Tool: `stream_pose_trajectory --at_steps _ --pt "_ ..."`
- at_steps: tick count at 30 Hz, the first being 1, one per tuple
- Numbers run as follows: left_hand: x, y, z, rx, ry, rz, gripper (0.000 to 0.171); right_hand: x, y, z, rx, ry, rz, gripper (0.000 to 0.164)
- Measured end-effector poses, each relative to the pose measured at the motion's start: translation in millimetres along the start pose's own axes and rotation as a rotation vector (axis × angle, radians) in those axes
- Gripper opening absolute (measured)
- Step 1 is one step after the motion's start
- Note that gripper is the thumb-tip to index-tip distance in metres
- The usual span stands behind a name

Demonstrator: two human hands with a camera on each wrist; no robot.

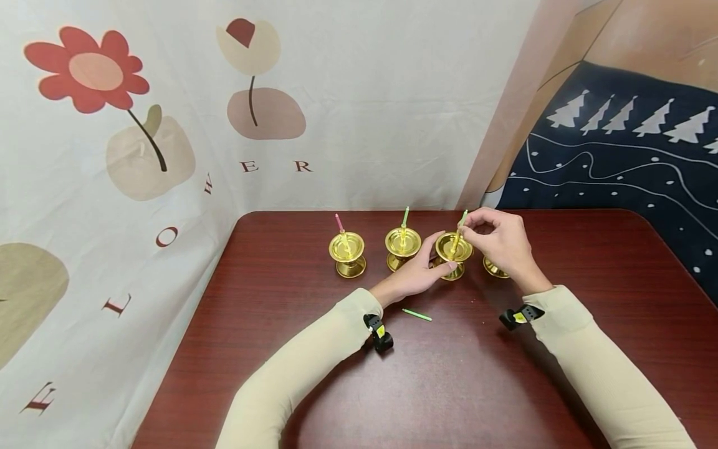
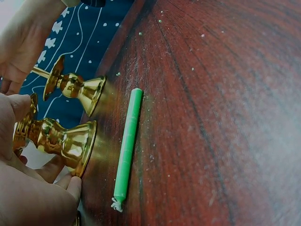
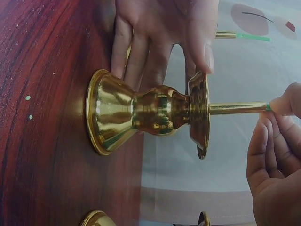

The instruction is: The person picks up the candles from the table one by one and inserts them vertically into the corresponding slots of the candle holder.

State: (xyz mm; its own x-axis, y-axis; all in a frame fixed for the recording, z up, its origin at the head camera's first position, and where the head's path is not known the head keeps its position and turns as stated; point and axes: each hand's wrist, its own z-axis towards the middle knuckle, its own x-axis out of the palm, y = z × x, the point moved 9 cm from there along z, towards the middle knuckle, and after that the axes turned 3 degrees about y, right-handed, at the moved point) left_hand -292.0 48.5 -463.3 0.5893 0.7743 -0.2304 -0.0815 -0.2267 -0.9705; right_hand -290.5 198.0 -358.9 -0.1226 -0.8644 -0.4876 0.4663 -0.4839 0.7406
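My left hand (image 1: 415, 272) holds the third brass candle holder (image 3: 162, 110) from the left, its thumb at the front and its fingers behind. At the top of that holder's upright tube, my right hand (image 1: 502, 242) pinches a thin green candle (image 1: 464, 217); in the right wrist view only a sliver of green shows between tube and fingertips. The holder stands upright on the table. Partly behind my right hand is a fourth holder (image 1: 495, 268), its bare tube visible in the left wrist view. A loose green candle (image 2: 128, 146) lies nearer me.
To the left stand a holder (image 1: 350, 268) with a pink candle (image 1: 339, 222) and another holder (image 1: 395, 259) with a green candle (image 1: 406, 217). Tiny green crumbs (image 3: 28, 98) dot the dark red table (image 1: 449, 386). A printed cloth (image 1: 364, 125) hangs behind it.
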Motion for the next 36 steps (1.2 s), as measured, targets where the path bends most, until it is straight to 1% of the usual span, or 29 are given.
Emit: stream_pose_trajectory --at_steps 6,9,16,21,25,30,33,36 --pt "0.1 1.6 0.5 -0.002 0.005 0.005 0.08 1.7 -3.0 -0.4 0.003 0.016 -0.014 0.005" --pt "0.0 1.4 1.0 -0.002 0.004 0.004 0.08 1.8 -4.0 -0.8 0.018 0.019 -0.011 0.002" --pt "0.2 0.1 0.3 -0.001 0.002 -0.003 0.08 1.7 -7.6 -4.6 0.069 0.012 0.018 0.006" --pt "0.2 -1.4 -0.9 0.004 -0.003 -0.003 0.079 -5.3 -5.7 -10.8 0.088 -0.014 0.033 0.01" --pt "0.4 -0.8 -0.3 0.004 -0.002 -0.002 0.079 -12.5 -3.4 -20.3 0.117 -0.013 0.011 0.012" --pt "1.0 -0.2 0.6 0.013 0.004 -0.012 0.079 -12.5 1.9 -37.8 0.135 0.051 0.004 0.014" --pt "0.9 0.1 0.2 0.02 0.005 -0.019 0.079 -3.1 3.8 -48.3 0.141 0.115 0.041 0.014" --pt "1.1 1.3 -0.5 0.025 0.011 0.002 0.079 12.7 4.4 -59.0 0.146 0.198 0.084 0.013"
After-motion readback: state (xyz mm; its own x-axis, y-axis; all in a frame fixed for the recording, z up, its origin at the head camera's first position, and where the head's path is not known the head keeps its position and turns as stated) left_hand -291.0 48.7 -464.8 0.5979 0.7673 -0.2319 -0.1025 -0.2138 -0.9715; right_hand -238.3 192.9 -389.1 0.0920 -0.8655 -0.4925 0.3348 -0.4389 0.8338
